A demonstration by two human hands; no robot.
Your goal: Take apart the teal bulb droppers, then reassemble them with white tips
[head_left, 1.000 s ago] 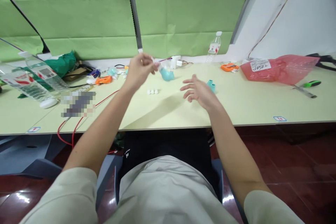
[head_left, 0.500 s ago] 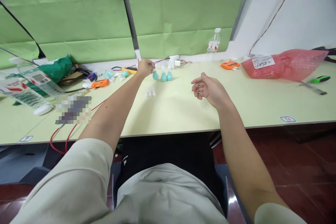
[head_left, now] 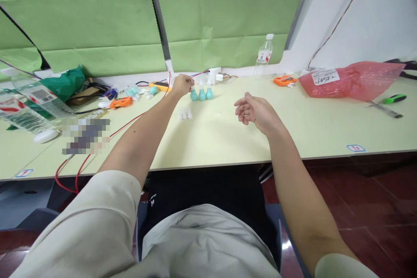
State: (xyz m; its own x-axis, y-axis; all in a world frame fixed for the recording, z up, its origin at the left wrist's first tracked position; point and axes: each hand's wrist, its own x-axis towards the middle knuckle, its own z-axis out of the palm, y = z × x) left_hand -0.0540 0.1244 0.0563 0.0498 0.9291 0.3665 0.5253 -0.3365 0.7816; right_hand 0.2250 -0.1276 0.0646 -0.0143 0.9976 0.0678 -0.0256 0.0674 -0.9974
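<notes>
Three small teal bottles with pale narrow tops stand in a row near the back of the table: the left one [head_left: 193, 94], the middle one [head_left: 202, 93] and the right one [head_left: 209, 93]. My left hand [head_left: 183, 84] has its fingers closed round the top of the left bottle. Some small white pieces [head_left: 185, 113] stand on the table in front of that hand. To the right, my right hand [head_left: 246, 109] hovers over the table with its fingers apart and nothing in them.
Clear bottles [head_left: 44, 100], a green bag [head_left: 65, 83] and an orange tool [head_left: 120, 102] lie at the left. Behind are a white adapter [head_left: 214, 75] and an upright bottle [head_left: 264, 55]. A red bag [head_left: 352, 80] and a screwdriver [head_left: 395, 99] lie right.
The left teal bottle has come down from a tilt to upright beside the other two, with my left hand still at its top. My right hand has barely moved.
</notes>
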